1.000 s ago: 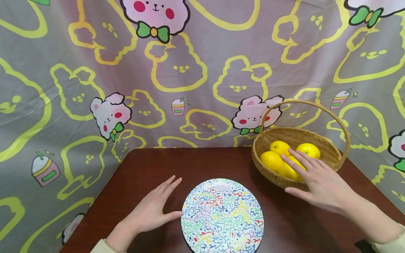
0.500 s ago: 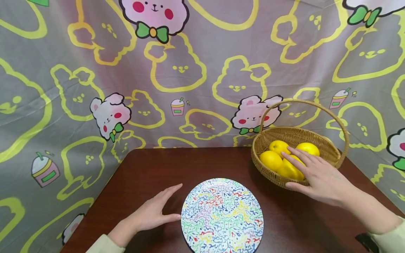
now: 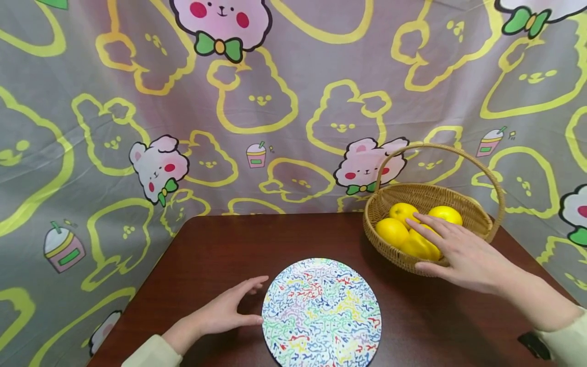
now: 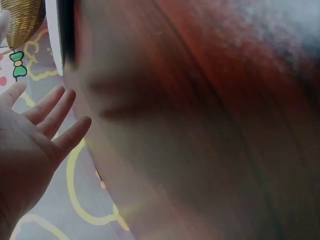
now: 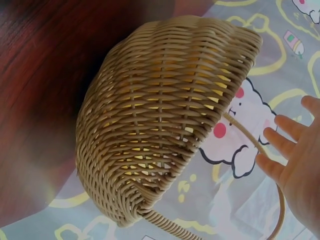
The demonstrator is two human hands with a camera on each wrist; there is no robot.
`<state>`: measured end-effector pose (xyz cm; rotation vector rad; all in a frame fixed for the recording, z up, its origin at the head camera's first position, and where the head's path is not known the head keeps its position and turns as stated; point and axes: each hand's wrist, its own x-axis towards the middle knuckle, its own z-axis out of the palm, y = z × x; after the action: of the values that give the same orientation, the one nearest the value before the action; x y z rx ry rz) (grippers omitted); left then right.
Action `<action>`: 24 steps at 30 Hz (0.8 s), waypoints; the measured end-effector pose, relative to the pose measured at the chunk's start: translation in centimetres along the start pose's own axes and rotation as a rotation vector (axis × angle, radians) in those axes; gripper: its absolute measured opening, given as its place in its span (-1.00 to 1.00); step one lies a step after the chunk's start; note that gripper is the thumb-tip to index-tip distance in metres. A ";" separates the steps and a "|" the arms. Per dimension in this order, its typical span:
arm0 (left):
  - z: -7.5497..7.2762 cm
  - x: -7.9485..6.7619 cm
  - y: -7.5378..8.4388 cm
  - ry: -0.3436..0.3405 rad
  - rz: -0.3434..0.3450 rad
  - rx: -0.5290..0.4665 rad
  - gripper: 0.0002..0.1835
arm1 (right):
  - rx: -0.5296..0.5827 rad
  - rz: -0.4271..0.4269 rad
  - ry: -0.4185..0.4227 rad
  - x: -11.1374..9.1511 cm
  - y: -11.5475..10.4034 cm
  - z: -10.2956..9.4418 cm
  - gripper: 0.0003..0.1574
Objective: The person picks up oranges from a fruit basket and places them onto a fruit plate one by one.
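A round white board [image 3: 321, 313] with a squiggle pattern in several colours lies at the front middle of the table. My left hand [image 3: 227, 311] is beside it, thumb tip right at its left edge, the relaxed fingers [image 4: 75, 132] spread and holding nothing. At the right stands a wicker basket [image 3: 382, 251] with several yellow fruits [image 3: 391, 232] inside, lemon-like in look. Over the basket's front right side reaches my right hand [image 3: 474, 260], fingers extended, overlapping the fruits in the head view. From the right wrist camera, the woven wall [image 5: 160, 100] shows yellow through its gaps.
The dark red-brown table [image 3: 238, 239] runs back to a grey curtain [image 3: 284, 66] printed with cartoon bears and drinks. An arched handle [image 3: 477, 159] rises over the basket. A small black object [image 3: 534, 346] sits by the right sleeve.
My left hand's fingers have come down and in, nearer the round board's upper left edge. The right hand has hardly moved over the basket. Board and basket stay in place.
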<state>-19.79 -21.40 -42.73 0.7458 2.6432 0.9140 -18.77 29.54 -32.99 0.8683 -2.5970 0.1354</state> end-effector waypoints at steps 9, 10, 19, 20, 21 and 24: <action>0.1 0.7 -0.8 -0.036 0.028 -0.058 -0.22 | 0.016 -0.010 0.009 0.0 0.5 -0.1 0.08; 0.1 0.8 -0.9 -0.041 0.036 -0.066 -0.24 | 0.016 -0.011 0.013 0.1 0.5 -0.1 0.08; 0.2 1.5 -1.5 -0.054 0.046 -0.118 -0.40 | 0.016 -0.002 0.026 0.2 0.9 0.0 0.08; 0.2 1.6 -1.5 -0.054 0.045 -0.125 -0.42 | 0.016 0.002 0.025 0.2 1.0 0.0 0.08; 0.3 1.7 -1.6 -0.053 0.046 -0.132 -0.43 | 0.018 0.006 0.023 0.1 1.0 0.0 0.08; 0.5 1.9 -1.6 -0.058 0.059 -0.160 -0.46 | 0.018 0.015 0.023 0.2 1.2 -0.1 0.08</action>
<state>-21.87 -21.21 -44.26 0.8017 2.4745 1.0878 -19.58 30.45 -32.77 0.8488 -2.5849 0.1716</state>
